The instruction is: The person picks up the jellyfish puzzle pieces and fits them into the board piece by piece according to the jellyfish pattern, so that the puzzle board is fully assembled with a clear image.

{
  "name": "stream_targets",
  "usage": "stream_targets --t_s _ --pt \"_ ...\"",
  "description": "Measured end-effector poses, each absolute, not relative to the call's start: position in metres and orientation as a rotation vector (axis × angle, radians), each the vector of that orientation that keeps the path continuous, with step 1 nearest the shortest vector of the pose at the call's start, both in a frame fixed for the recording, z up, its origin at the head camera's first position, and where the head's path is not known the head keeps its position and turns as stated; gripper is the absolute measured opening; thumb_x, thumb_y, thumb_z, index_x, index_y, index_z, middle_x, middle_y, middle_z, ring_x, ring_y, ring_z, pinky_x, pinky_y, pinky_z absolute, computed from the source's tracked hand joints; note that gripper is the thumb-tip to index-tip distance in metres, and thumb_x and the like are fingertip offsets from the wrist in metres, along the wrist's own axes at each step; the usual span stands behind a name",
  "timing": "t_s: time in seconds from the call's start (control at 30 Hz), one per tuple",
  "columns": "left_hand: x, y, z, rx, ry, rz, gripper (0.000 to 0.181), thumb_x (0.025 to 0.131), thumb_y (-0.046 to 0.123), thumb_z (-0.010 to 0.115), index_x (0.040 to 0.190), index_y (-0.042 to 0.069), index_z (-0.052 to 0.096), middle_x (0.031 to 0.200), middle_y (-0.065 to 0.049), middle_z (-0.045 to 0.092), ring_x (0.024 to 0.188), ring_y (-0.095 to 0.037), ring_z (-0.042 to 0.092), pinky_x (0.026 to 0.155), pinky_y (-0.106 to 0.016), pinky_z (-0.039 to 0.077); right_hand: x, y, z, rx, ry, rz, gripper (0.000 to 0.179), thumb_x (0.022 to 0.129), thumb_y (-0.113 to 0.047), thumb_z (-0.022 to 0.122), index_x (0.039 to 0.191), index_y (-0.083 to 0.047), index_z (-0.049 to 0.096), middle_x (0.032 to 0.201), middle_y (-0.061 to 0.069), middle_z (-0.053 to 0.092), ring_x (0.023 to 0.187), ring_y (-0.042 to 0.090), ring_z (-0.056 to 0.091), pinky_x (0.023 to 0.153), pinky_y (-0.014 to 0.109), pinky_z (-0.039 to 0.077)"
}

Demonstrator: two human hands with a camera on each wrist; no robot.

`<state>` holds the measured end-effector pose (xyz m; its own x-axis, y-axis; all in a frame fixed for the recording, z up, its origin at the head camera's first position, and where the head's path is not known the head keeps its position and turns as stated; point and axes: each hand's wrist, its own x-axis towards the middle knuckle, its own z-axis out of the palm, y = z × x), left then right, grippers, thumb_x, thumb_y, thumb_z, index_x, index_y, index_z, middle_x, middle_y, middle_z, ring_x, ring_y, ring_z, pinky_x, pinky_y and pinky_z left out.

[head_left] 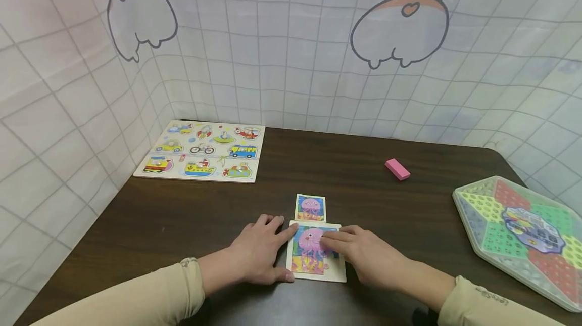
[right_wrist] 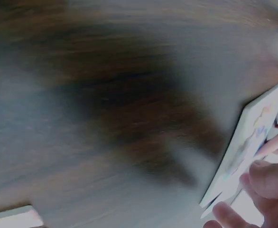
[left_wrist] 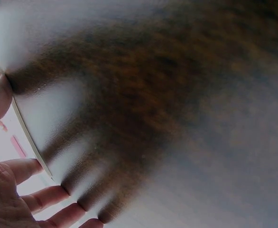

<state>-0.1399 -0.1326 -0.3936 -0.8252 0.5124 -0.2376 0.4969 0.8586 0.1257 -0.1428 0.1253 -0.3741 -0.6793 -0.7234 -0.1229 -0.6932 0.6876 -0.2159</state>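
Observation:
A small white-framed jigsaw (head_left: 336,269) with a pink jellyfish picture lies flat on the dark table in the head view. Directly beyond it, at its far edge, is a smaller jellyfish picture card (head_left: 311,208). My left hand (head_left: 256,255) rests with spread fingers at the jigsaw's left side, index finger and thumb touching that edge. From the right, my right hand (head_left: 375,259) lays its fingertips on the picture, covering part of its right side. In the right wrist view, the jigsaw (right_wrist: 248,130) appears edge-on beside my fingers.
A vehicle peg puzzle board (head_left: 213,136) sits at the back left. Toward the back right lies a pink block (head_left: 397,169). A hexagonal Chinese checkers board (head_left: 491,258) occupies the right side. A white gridded curtain (head_left: 300,63) borders the table (head_left: 354,164).

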Motion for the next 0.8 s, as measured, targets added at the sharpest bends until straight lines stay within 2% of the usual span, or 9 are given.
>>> stream_targets --t_s 0.1,0.2,0.43,0.67,0.8 --pt "-0.14 -0.133 -0.393 0.759 2.764 0.087 0.093 0.082 0.072 0.068 0.158 0.024 0.042 0.156 -0.012 0.045 0.14 -0.035 0.044 0.105 -0.053 0.049 -0.142 0.131 -0.378 -1.253 2.638 -0.021 0.067 0.087 0.0 0.073 0.149 -0.017 0.054 0.153 0.002 0.055 0.137 0.039 0.053 0.104 0.055 0.049" --pt "-0.14 -0.133 -0.393 0.755 2.758 0.103 0.093 0.083 0.071 0.069 0.158 0.024 0.042 0.157 -0.012 0.045 0.14 -0.035 0.044 0.105 -0.053 0.049 -0.141 0.132 -0.382 -1.308 2.621 0.098 0.068 0.089 -0.003 0.073 0.152 -0.02 0.051 0.156 0.0 0.052 0.141 0.037 0.05 0.105 0.055 0.049" --pt "-0.141 -0.133 -0.391 0.756 2.764 0.089 0.093 0.083 0.072 0.068 0.158 0.024 0.04 0.157 -0.013 0.044 0.14 -0.035 0.043 0.105 -0.053 0.049 -0.147 0.128 -0.376 -1.462 2.63 0.334 0.061 0.091 -0.012 0.073 0.148 -0.019 0.055 0.152 -0.001 0.056 0.142 0.03 0.05 0.108 0.047 0.048" --pt "-0.14 -0.133 -0.391 0.761 2.757 0.074 0.093 0.083 0.072 0.067 0.159 0.024 0.04 0.157 -0.012 0.044 0.14 -0.035 0.043 0.104 -0.053 0.05 -0.152 0.121 -0.377 -1.517 2.646 0.263 0.064 0.087 -0.008 0.076 0.147 -0.021 0.056 0.151 -0.001 0.057 0.138 0.03 0.054 0.104 0.045 0.051" --pt "-0.14 -0.133 -0.393 0.76 2.765 0.076 0.093 0.083 0.072 0.067 0.158 0.024 0.04 0.157 -0.013 0.044 0.14 -0.035 0.043 0.104 -0.052 0.05 -0.152 0.119 -0.382 -1.637 2.663 0.446 0.062 0.089 -0.019 0.076 0.148 -0.024 0.056 0.15 -0.003 0.057 0.136 0.027 0.055 0.104 0.041 0.049"
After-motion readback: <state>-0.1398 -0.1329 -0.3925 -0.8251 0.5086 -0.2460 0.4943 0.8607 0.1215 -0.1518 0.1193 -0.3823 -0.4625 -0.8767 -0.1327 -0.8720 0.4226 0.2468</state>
